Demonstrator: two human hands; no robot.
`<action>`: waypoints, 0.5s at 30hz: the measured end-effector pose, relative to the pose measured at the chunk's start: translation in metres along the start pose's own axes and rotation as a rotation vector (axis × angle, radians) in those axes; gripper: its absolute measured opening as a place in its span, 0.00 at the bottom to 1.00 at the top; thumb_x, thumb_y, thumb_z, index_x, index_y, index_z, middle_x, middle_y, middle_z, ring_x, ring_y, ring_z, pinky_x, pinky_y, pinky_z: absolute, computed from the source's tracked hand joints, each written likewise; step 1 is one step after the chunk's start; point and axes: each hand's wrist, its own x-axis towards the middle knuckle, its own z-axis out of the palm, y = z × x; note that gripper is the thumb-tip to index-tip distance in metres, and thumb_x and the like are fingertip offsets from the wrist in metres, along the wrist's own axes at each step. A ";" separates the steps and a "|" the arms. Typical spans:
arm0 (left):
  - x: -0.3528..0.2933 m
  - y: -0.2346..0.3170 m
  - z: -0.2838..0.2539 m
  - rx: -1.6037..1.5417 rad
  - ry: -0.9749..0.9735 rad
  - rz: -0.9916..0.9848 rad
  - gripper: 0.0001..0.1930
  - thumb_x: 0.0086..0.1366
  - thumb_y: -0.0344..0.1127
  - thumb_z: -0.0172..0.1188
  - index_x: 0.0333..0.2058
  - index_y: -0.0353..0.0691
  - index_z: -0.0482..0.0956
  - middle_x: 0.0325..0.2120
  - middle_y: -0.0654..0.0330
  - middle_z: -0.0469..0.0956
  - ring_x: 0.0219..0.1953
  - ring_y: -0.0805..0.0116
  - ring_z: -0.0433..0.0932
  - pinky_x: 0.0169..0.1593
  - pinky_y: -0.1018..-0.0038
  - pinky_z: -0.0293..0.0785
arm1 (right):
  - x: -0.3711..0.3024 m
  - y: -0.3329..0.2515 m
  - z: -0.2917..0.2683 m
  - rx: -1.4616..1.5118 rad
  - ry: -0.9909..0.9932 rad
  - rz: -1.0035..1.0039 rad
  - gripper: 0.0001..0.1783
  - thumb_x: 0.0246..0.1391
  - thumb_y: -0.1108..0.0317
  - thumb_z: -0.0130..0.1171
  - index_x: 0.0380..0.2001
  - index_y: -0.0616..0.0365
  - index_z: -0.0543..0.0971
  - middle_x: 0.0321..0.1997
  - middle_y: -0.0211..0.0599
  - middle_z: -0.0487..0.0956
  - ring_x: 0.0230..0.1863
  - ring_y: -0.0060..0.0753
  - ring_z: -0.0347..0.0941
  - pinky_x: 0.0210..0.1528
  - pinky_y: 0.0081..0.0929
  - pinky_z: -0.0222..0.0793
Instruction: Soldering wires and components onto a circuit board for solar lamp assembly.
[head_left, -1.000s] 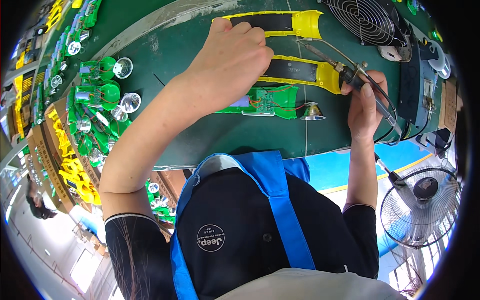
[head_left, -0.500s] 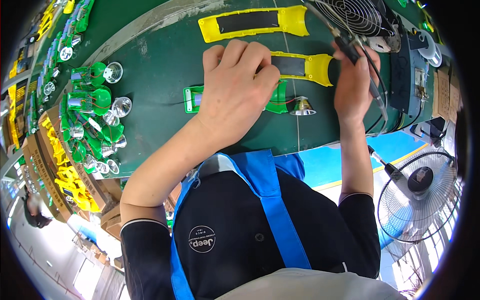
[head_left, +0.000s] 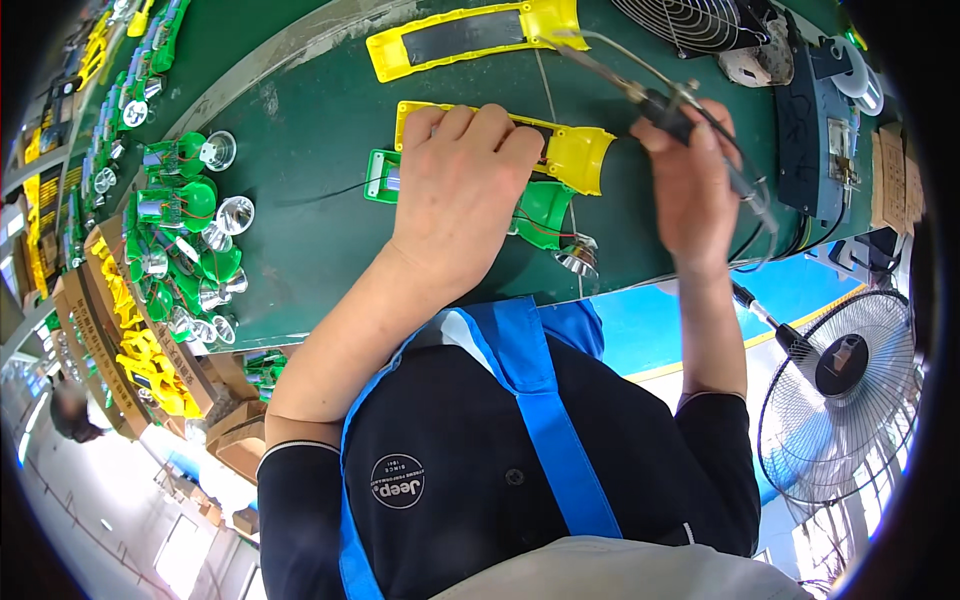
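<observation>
Your right hand grips a soldering iron pointing far and left. Your left hand covers the middle of a green housing and part of a yellow shell; its grip is hidden. A second shell lies farther off on the tabletop.

I am seeing yellow on two shells, the far one showing a black strip. Nearer, a green shell is showing red wires and a silver cup. My table is looking dark green. On the far right, a grill is making black rings. I am wearing a black shirt with blue straps.
</observation>
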 end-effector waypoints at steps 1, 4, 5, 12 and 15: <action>0.003 0.000 -0.003 -0.004 -0.050 -0.008 0.05 0.50 0.30 0.56 0.27 0.44 0.75 0.25 0.64 0.71 0.33 0.65 0.72 0.43 0.68 0.61 | 0.002 -0.010 -0.014 0.009 -0.020 0.062 0.12 0.59 0.64 0.45 0.41 0.61 0.68 0.34 0.40 0.73 0.36 0.29 0.70 0.50 0.32 0.62; 0.015 -0.002 -0.016 0.005 -0.196 -0.001 0.01 0.52 0.30 0.56 0.26 0.44 0.75 0.23 0.62 0.72 0.31 0.63 0.73 0.41 0.68 0.62 | 0.014 -0.037 -0.031 -0.182 -0.095 0.247 0.12 0.53 0.63 0.50 0.32 0.62 0.70 0.22 0.32 0.70 0.27 0.24 0.68 0.36 0.20 0.62; 0.018 -0.002 -0.019 0.019 -0.288 0.015 0.01 0.53 0.30 0.55 0.25 0.43 0.75 0.22 0.61 0.72 0.30 0.63 0.74 0.40 0.69 0.63 | 0.015 -0.038 -0.030 -0.180 -0.093 0.251 0.12 0.53 0.63 0.50 0.32 0.62 0.70 0.22 0.32 0.70 0.27 0.24 0.68 0.36 0.20 0.62; 0.032 -0.005 -0.024 0.020 -0.418 0.062 0.03 0.53 0.28 0.55 0.23 0.39 0.77 0.20 0.58 0.73 0.28 0.59 0.74 0.39 0.67 0.63 | 0.018 -0.042 -0.015 -0.506 -0.200 0.297 0.11 0.48 0.66 0.57 0.28 0.65 0.71 0.22 0.34 0.72 0.21 0.19 0.68 0.27 0.15 0.62; 0.034 -0.006 -0.026 0.006 -0.437 0.066 0.03 0.52 0.29 0.55 0.23 0.38 0.77 0.20 0.58 0.73 0.27 0.59 0.74 0.39 0.67 0.64 | 0.018 -0.042 -0.013 -0.495 -0.195 0.294 0.10 0.47 0.68 0.57 0.27 0.65 0.71 0.21 0.34 0.73 0.20 0.20 0.69 0.26 0.15 0.62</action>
